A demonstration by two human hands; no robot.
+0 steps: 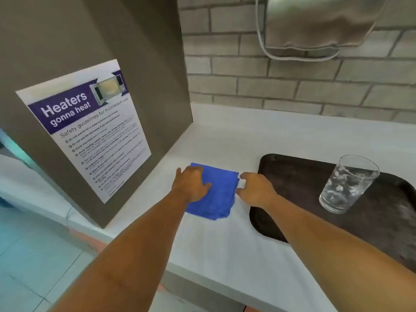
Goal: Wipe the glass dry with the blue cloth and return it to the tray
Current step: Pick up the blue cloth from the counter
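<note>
Left hand [193,183] lay flat, holding nothing, on the blue cloth [216,194]; right hand [254,190], half-open and empty, was nearer the glass [346,185], standing at three o'clock on the tray [292,176].

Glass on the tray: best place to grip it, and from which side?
Grip the glass round its lower wall, from the left, where the right hand is nearest. It stands upright on the tray, open side up, sides clear all round.

Bright, even light, glare on the white counter [225,244], wide-angle bending and soft blur at edges.
</note>
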